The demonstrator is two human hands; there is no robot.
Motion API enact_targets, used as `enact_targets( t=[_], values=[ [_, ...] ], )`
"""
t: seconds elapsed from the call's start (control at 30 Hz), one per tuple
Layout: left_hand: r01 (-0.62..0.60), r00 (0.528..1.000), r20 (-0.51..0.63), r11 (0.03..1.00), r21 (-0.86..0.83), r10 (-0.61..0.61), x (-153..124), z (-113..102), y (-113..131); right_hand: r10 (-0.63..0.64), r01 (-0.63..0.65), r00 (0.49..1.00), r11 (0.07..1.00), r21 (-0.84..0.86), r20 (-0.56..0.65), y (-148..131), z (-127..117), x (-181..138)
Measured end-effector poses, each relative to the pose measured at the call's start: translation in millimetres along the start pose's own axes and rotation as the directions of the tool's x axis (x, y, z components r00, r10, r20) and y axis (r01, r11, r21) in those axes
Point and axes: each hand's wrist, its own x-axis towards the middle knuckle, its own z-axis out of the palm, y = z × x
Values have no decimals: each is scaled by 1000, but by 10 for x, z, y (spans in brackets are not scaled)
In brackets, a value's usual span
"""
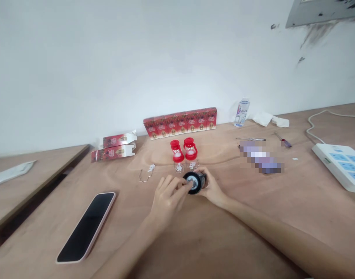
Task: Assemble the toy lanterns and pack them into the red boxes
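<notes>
My right hand [213,190] is wrapped round a small black lantern [203,179], tipped so its round base faces me. In the middle of that base is a pale disc with something small and metallic. My left hand [167,197] has its fingers bent, the fingertips at this disc; what they pinch, if anything, is too small to make out. Just beyond my hands stand two red lanterns, a left one [177,152] and a right one [190,149]. Thin wire handles with white tags lie before them, and another wire handle [145,175] lies to the left.
A row of red boxes [181,123] stands along the wall, with opened boxes [116,152] at left. A phone [87,226] lies front left. To the right are a bottle [241,112], crumpled tissue [263,118], a screwdriver [284,141], a blurred purple item [260,157] and a power strip [340,162].
</notes>
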Motion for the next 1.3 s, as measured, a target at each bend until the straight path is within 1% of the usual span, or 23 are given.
enact_targets(
  t=[0.07, 0.17, 0.27, 0.33, 0.37, 0.4, 0.43, 0.47, 0.5, 0.53, 0.57, 0.6, 0.67, 0.73, 0.87, 1.0, 1.07, 1.17, 1.3],
  values=[
    [-25, 999, 49, 997, 78, 21, -9, -3, 28, 6, -6, 1000, 1000, 3, -20, 9, -3, 3],
    [-26, 994, 106, 989, 147, 11, -10, -10, 91, 16, -16, 999, 1000, -13, -36, 25, -18, 7],
    [-26, 996, 93, 996, 89, 17, -20, -34, 116, 8, -9, 999, 1000, -10, -36, 37, -35, 9],
    [-6, 999, 40, 1000, 16, 6, -40, -62, 40, 19, -19, 999, 1000, -17, -41, 38, -39, 8],
    [25, 1000, 5, 1000, -5, -25, -54, -76, -45, 26, -27, 998, 999, -28, -49, 35, -39, 8],
    [72, 997, -22, 997, -12, -72, -69, -88, -164, 33, -35, 998, 999, -40, -60, 32, -39, 8],
    [146, 989, -39, 989, 4, -145, -84, -94, -315, 38, -42, 997, 998, -50, -71, 27, -38, 8],
    [232, 972, -37, 972, 23, -231, -99, -96, -490, 41, -46, 996, 998, -54, -84, 22, -36, 8],
    [312, 950, 17, 948, 58, -313, -112, -92, -680, 45, -50, 995, 997, -52, -94, 17, -34, 8],
    [396, 910, 81, 910, 124, -407, -124, -83, -871, 49, -54, 994, 998, -45, -100, 13, -32, 8],
    [476, 843, 171, 855, 206, -510, -134, -73, -1051, 55, -59, 993, 998, -37, -100, 10, -30, 7],
    [518, 775, 254, 811, 270, -579, -141, -61, -1208, 61, -65, 993, 997, -32, -100, 9, -29, 6],
    [521, 721, 338, 795, 311, -605, -149, -43, -1430, 65, -68, 993, 997, -25, -98, 10, -28, 4],
    [503, 706, 394, 808, 307, -589, -153, -28, -1537, 64, -66, 993, 997, -26, -99, 12, -28, 3],
    [488, 684, 458, 823, 290, -567, -179, 43, -1610, 80, -84, 991, 996, -34, -108, 2, -27, 4],
    [511, 672, 456, 811, 285, -583, -235, 169, -1701, 81, -85, 991, 996, -39, -111, -6, -29, 4],
    [537, 664, 436, 793, 287, -607, -254, 207, -1729, 72, -77, 991, 996, -49, -109, 3, -36, 3],
    [588, 653, 387, 758, 281, -650, -247, 198, -1711, 66, -72, 993, 996, -61, -103, 18, -46, 2],
    [654, 662, 267, 714, 251, -700, -166, 99, -1551, 80, -87, 990, 995, -50, -112, 5, -40, 5]
  ],
)
